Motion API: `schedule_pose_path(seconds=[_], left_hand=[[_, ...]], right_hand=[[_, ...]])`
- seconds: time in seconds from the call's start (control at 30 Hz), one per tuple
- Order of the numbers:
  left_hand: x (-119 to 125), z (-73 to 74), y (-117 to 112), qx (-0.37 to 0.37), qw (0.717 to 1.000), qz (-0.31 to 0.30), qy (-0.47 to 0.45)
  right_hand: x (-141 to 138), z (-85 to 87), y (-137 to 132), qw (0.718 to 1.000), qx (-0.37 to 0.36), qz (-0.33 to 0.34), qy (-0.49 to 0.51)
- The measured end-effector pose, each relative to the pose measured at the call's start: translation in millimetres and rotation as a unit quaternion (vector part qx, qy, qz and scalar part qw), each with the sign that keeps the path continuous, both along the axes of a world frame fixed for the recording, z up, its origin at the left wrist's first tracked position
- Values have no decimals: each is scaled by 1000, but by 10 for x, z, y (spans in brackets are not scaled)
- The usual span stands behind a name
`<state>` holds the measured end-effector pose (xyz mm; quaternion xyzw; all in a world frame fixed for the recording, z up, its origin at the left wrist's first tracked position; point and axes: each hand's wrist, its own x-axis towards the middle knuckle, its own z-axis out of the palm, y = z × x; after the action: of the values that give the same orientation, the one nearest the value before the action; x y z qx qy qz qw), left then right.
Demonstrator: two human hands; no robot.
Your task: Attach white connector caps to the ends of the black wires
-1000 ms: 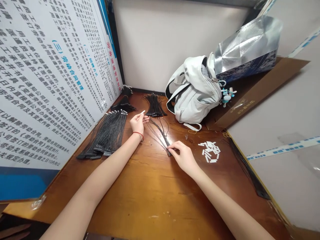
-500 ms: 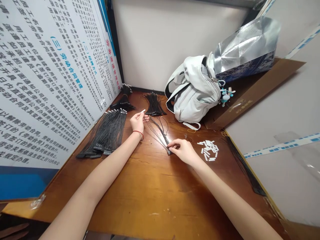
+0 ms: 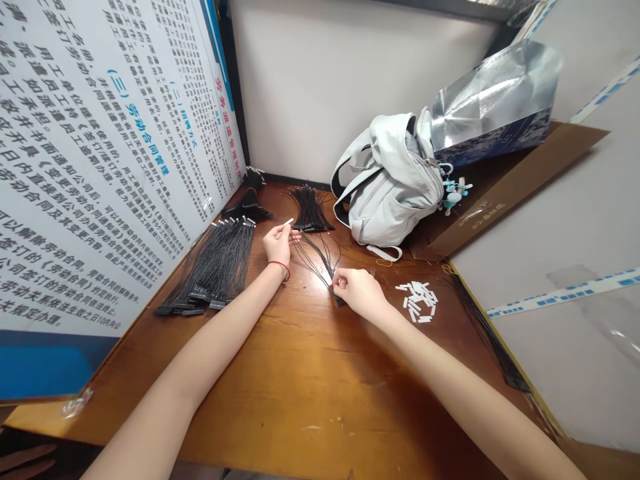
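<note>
My left hand (image 3: pixel 278 243), with a red string at the wrist, pinches a small white sleeve (image 3: pixel 287 222) between thumb and fingertips. Beside it lies a loose fan of thin black wires (image 3: pixel 314 253) on the wooden table (image 3: pixel 300 373). My right hand (image 3: pixel 356 291) is closed in a pinch on the gathered near end of those wires. A pile of small white sleeves (image 3: pixel 419 301) lies just right of my right hand.
A flat row of black wire bundles (image 3: pixel 217 267) lies along the printed board (image 3: pixel 95 153) at left. More black bundles (image 3: pixel 309 210) sit at the back. A grey backpack (image 3: pixel 390 180), a silver bag (image 3: pixel 495 100) and brown cardboard (image 3: pixel 505 187) fill the back right corner.
My right hand has drawn a little to the left and farther away along the wire bundle, fingers tightening into a pinch. My left hand has stayed in place with the white sleeve.
</note>
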<state>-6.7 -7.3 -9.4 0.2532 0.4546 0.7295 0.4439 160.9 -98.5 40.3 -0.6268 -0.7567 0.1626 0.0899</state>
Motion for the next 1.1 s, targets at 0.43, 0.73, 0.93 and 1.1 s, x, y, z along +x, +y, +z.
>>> schedule_pose_path(seconds=[0.43,0.73,0.93,1.1], left_hand=[[-3,-8,11,-12,1000,3,7],[-2,5,2,-4,1000,-2,2],[-6,28,-22,-2,1000,-2,6],[-12,20,-33,25,999,19,7]], right_hand=[[-2,-152,403,997,59,-48,26],[-64,-22,450,998,-60,-18,-26],[-117,-109,368,940,-119,-97,304],[-165,-320,243,808,-139,-91,565]])
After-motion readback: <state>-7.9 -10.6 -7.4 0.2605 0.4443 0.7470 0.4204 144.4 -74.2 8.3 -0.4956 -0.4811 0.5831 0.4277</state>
